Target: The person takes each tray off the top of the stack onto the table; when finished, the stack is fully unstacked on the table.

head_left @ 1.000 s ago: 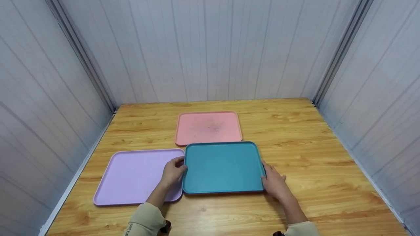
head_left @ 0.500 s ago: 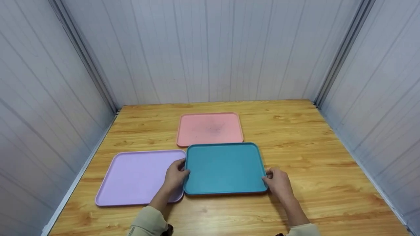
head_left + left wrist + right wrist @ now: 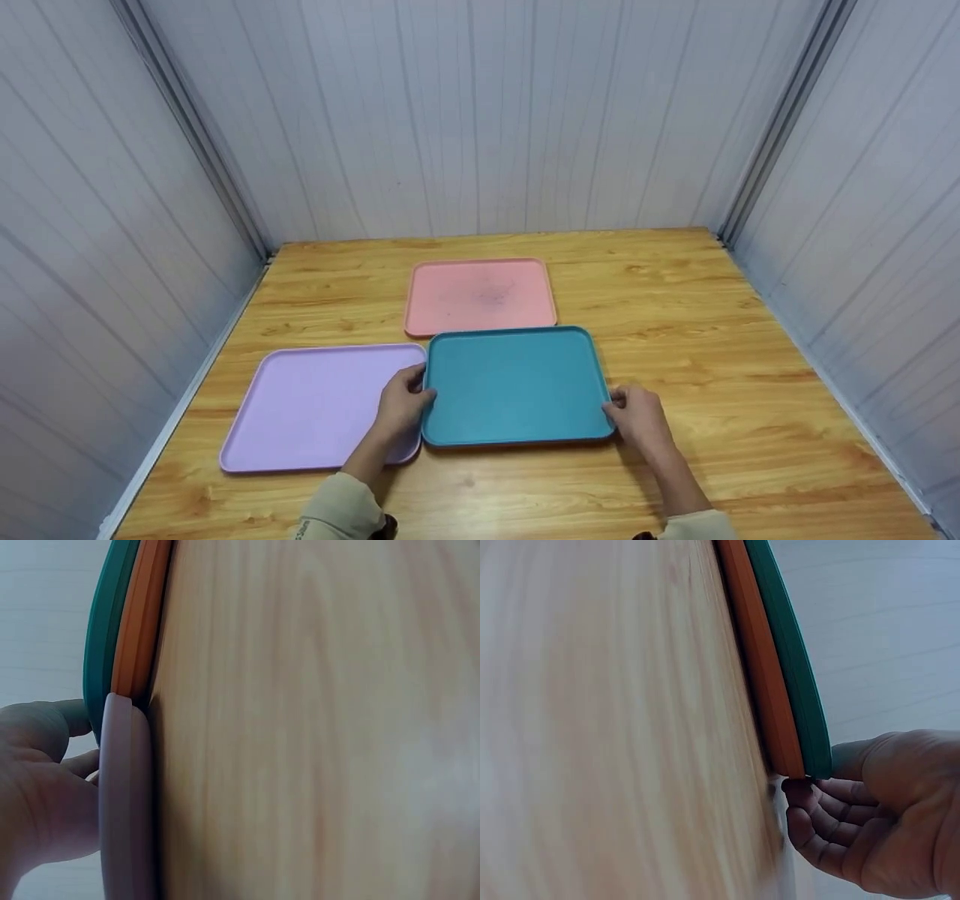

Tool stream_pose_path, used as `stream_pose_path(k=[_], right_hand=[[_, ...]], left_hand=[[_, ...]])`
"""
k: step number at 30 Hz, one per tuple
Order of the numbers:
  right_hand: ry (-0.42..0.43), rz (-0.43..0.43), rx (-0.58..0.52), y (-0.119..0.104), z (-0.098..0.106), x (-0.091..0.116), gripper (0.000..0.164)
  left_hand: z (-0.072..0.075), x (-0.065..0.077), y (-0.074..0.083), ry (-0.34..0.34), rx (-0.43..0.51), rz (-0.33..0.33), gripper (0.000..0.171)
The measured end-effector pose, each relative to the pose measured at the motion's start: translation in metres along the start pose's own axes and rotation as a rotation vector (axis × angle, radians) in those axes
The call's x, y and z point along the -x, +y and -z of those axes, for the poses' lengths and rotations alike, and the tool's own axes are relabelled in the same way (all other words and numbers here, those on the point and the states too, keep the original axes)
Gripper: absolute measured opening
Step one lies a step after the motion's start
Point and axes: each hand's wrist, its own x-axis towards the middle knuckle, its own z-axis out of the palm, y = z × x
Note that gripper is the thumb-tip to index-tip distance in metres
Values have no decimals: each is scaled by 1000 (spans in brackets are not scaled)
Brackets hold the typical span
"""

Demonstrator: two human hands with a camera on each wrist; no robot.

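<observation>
Here the left hand [image 3: 401, 405] is gripping the left edge of the teal tray [image 3: 517, 386], its thumb pressing the rim while the fingers are bending down at the side. Across from it, the right hand [image 3: 639, 420] is pinching the same tray's right edge near the front corner, thumb on the teal rim and the other fingers curling below, their tips sitting right by the orange tray [image 3: 769, 682]. That orange one is lying directly underneath the teal, its edge showing in both wrist views. So the teal tray is sitting face up at the front middle of the bench [image 3: 637, 300], between the two hands. Moving outward, the purple tray [image 3: 315, 412] is lying just beside it on the left, its right edge passing under the left hand. Behind the teal, the pink tray [image 3: 481, 294] is resting flat, a dark smudge marking its middle; whether the two rims are touching is hard to tell. Light sleeves, the left one [image 3: 341, 506] and the right one [image 3: 697, 525], are coming in from the bottom. Farther out, a pale panelled back wall [image 3: 465, 112] is rising behind the bench, with matching side walls [image 3: 862, 187] flanking it.
</observation>
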Motion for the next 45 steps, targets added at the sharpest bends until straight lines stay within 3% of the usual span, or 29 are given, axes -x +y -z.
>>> stream_pose_path(k=[7, 10, 26, 33, 37, 40, 45], right_hand=[[-22, -26, -47, 3, 4, -1, 30], [-28, -28, -51, 4, 5, -1, 32], [-52, -70, -120, 13, 10, -1, 37], [-164, -182, -357, 14, 15, 2, 49], [-230, -181, -468, 17, 20, 5, 63], [-232, -160, -522, 20, 22, 6, 67], [-192, -188, -597, 26, 22, 5, 63]], left_hand=[[1, -1, -3, 44, -67, -109, 39], [0, -2, -4, 41, -82, -121, 39], [0, -1, -3, -14, -3, -60, 60], [0, 1, -3, -22, -5, -45, 60], [0, 0, -4, -16, -10, -97, 60], [-1, -1, -5, -14, -10, -126, 60], [-1, -1, -5, -20, -1, -114, 60]])
